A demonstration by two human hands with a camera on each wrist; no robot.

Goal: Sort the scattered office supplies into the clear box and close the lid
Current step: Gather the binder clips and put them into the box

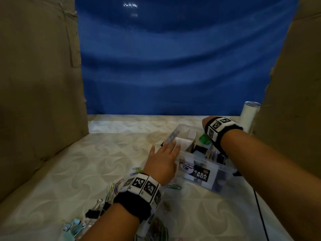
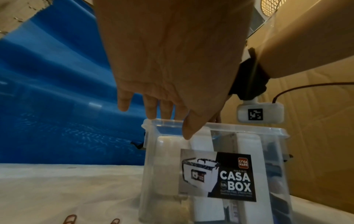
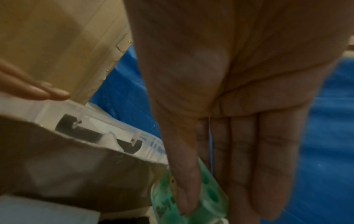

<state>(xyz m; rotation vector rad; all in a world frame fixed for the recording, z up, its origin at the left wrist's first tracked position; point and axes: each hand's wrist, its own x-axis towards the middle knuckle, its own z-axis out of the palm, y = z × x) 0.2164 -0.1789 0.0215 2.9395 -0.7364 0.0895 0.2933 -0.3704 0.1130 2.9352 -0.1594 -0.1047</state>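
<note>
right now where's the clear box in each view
Head: clear box, lower right of centre, its label facing the camera, left hand at its left rim.
Left wrist: box fills lower centre, under the fingers.
Right wrist: only its rim, at left.
Shared landmark: the blue backdrop.

Left hand [image 1: 162,160] flat-fingered on clear box [image 1: 199,171] rim near tabletop [image 1: 121,153] right edge; right hand hidden inside box; paper clips [image 1: 137,171], binder clips [image 1: 76,225] at front edge.
</note>
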